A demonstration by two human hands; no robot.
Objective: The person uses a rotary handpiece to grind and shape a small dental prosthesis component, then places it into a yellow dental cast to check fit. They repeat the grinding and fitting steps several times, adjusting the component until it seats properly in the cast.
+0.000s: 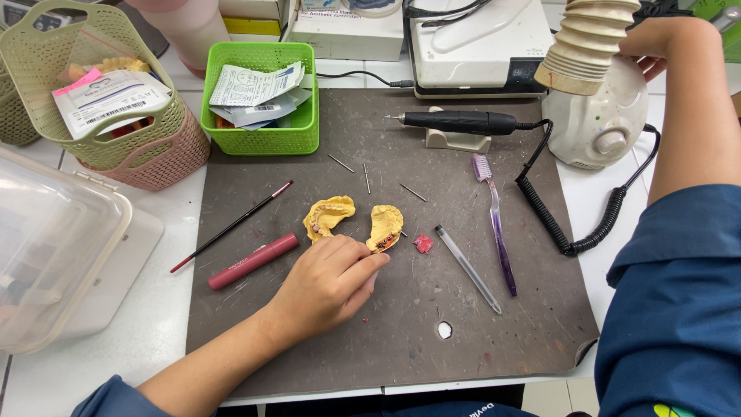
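Left hand (328, 282) rests on dark mat (255, 309) at counter centre, fingers (370, 262) touching right yellow dental cast (385, 226), not clenched round it. Second cast (328, 216) just left. Plaster likely stiff, brittle, light; safest hold by thick base edges. Right hand (652, 42) far right, gripping ribbed suction hose (590, 38).

Work mat (478, 363): dark grey-brown, scuffed, with one white spot near its front edge. Two dental casts (329, 216), (385, 226) at mat centre: yellow. Wax fragment (423, 244) beside them: red-pink. Marker (253, 261) toward the mat's left edge: pink-red. Thin brush (231, 226): black handle, red tip. Toothbrush (496, 224): translucent purple. Handpiece (459, 121) at the rear edge: black, with black coiled cable (556, 224). Basket (266, 100) at the rear left corner: bright green lattice. Sleeves (679, 309): dark blue.
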